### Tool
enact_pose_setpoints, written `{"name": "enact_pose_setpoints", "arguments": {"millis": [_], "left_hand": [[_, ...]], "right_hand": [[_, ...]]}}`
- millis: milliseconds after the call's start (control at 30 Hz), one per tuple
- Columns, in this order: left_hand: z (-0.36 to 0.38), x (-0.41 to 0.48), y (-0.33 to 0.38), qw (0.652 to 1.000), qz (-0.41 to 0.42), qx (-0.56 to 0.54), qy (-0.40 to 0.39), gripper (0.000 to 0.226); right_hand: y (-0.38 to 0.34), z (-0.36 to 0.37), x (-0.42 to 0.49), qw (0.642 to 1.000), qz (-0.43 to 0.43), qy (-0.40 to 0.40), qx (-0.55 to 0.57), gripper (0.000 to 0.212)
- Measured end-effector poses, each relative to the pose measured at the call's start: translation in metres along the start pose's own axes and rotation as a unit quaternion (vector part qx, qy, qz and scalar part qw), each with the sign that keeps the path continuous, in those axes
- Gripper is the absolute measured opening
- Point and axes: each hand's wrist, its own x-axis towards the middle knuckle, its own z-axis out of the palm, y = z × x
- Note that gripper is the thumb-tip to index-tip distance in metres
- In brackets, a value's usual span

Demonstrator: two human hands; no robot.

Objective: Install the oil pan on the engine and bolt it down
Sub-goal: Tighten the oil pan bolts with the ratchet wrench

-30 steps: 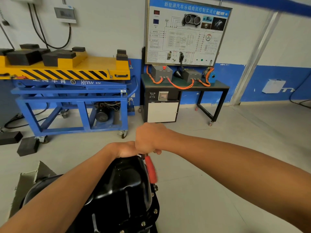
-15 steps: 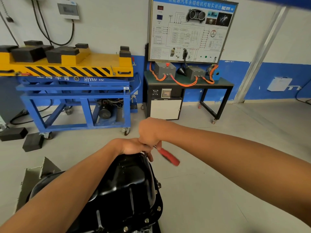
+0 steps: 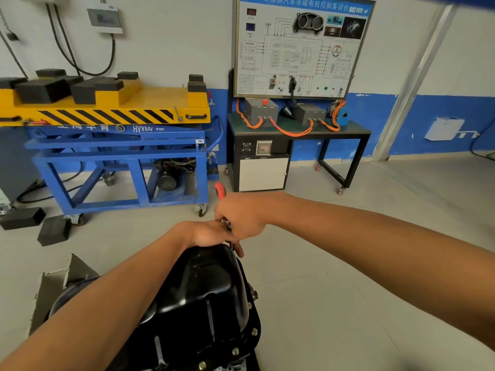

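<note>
Glossy black stamped-steel oil pan [image 3: 209, 298]: sump side up, flange down on what looks like the grey metal engine [image 3: 232, 367], mostly hidden beneath. Brass-toned flange bolts [image 3: 235, 351] seated along its near right edge. Red-handled wrench [image 3: 220, 190]: at the pan's far end, handle pointing up, gripped by the right hand [image 3: 241, 218]; working end hidden.

White heading "新能源汽车永磁电机控制实训台" atop the training board [image 3: 294, 49]; partly legible "HYX…" on the blue lift cart [image 3: 117, 143].

Automotive training workshop: blue-and-yellow lift cart [image 3: 117, 135], wiring-diagram trainer board [image 3: 302, 46] on bench [image 3: 345, 132], concrete floor [image 3: 348, 277].
</note>
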Motion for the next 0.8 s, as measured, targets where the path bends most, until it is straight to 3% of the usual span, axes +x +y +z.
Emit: {"name": "enact_pose_setpoints", "arguments": {"millis": [200,333,400,567,733,800], "left_hand": [[0.002,-0.004,0.004,1.000,0.001,-0.014,0.007,0.037],[0.003,-0.003,0.004,0.999,-0.003,-0.031,0.016,0.038],[0.003,-0.002,0.003,0.999,-0.009,-0.041,0.018,0.038],[0.004,0.000,-0.001,0.998,-0.006,-0.049,0.025,0.033],[0.006,0.002,-0.001,0.997,-0.004,-0.053,0.058,0.020],[0.005,0.003,-0.003,0.997,-0.004,-0.040,0.061,0.026]], "right_hand": [[0.006,0.004,-0.001,0.999,-0.016,0.008,-0.030,0.014],[0.006,0.002,-0.002,0.997,0.018,-0.002,-0.072,0.002],[0.006,0.002,-0.001,0.997,0.045,0.008,-0.064,0.011],[0.001,0.003,0.000,0.994,0.108,-0.020,0.012,0.037],[-0.002,0.002,0.005,0.975,0.168,-0.054,0.136,0.037],[-0.003,0.004,0.007,0.961,0.180,-0.068,0.199,0.038]]}}
